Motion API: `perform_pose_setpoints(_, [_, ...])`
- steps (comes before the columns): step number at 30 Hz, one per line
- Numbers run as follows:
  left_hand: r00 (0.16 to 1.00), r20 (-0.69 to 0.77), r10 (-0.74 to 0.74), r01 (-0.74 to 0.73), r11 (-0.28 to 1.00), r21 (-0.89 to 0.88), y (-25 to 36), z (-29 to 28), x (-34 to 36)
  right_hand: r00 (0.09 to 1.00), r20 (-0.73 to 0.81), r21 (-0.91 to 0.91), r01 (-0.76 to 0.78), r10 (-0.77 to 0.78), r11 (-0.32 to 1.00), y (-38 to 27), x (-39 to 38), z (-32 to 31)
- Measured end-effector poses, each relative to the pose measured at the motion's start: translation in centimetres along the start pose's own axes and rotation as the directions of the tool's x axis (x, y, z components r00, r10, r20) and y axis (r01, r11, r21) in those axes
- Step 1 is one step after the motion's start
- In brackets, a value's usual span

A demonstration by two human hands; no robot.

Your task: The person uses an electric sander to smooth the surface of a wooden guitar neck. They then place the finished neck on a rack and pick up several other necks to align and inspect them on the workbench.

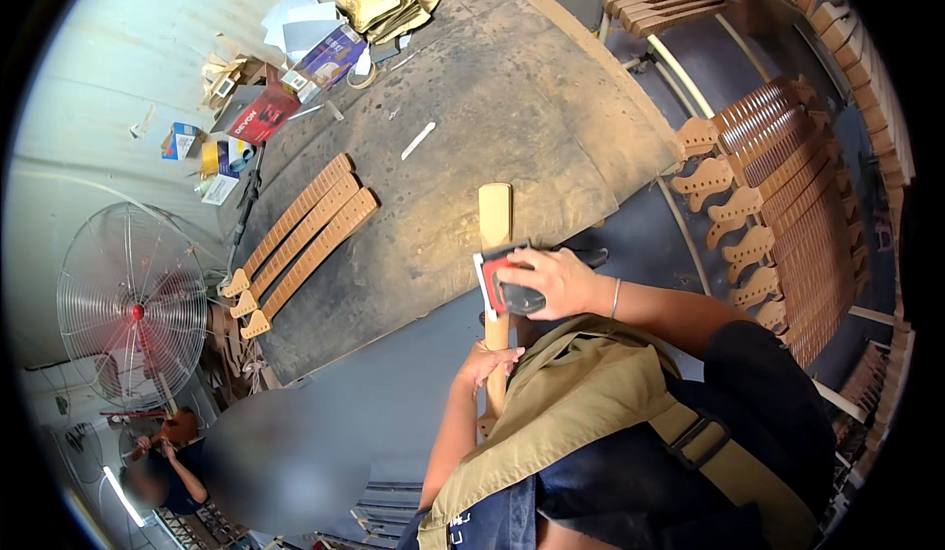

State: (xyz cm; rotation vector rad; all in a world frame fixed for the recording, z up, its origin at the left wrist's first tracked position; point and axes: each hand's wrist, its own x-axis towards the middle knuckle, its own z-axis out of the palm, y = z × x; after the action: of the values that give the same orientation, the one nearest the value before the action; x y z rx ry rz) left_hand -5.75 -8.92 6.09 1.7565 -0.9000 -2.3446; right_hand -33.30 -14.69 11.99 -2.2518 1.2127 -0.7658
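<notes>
A pale wooden guitar neck (496, 213) points away from me, its far end over the near edge of the workbench (551, 136). My right hand (561, 282) is closed around a red and black power sander (520, 298), which lies against the middle of the neck. Nearer my body, my left hand (482, 361) wraps round the neck's shaft. The headstock end runs down beside my apron (551, 383) and is partly hidden. Left of the sander, three guitar necks with brown fretted fingerboards (310, 217) lie side by side on the bench.
A white strip (418, 140) lies mid-bench. Along the back left are a red box (264, 115), a purple box (328, 56) and sandpaper sheets (382, 8). A fan (136, 312) stands left. Racked necks (787, 195) stand right. Another person (182, 471) works at lower left.
</notes>
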Motion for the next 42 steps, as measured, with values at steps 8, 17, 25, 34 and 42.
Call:
perform_pose_setpoints(8, [0.999, 0.05, -0.019, 0.024, 0.996, -0.088, -0.5, -0.6, 0.3, 0.997, -0.052, 0.011, -0.055, 0.055, 0.998, -0.7, 1.5, -2.2])
perform_pose_setpoints(17, [0.95, 0.31, -0.047, 0.136, 0.952, -0.272, -2.1, -2.8, 1.5, 0.997, 0.059, 0.069, -0.053, 0.049, 0.996, -1.4, 2.6, -3.0])
perform_pose_setpoints(25, [0.882, 0.47, -0.003, 0.193, 0.914, -0.356, -3.7, -3.4, 3.0, 0.998, -0.056, 0.053, -0.013, 0.016, 0.999, -1.2, 3.4, -2.2])
perform_pose_setpoints(34, [0.884, 0.467, 0.036, 0.184, 0.89, -0.417, -2.7, -3.1, 1.8, 0.997, 0.069, 0.108, 0.016, -0.023, 0.994, -4.8, 1.9, -1.5])
perform_pose_setpoints(42, [0.918, 0.395, 0.043, 0.159, 0.871, -0.464, -3.2, -2.7, 1.9, 0.998, 0.047, 0.224, -0.044, 0.034, 0.974, -6.6, -0.5, 0.4])
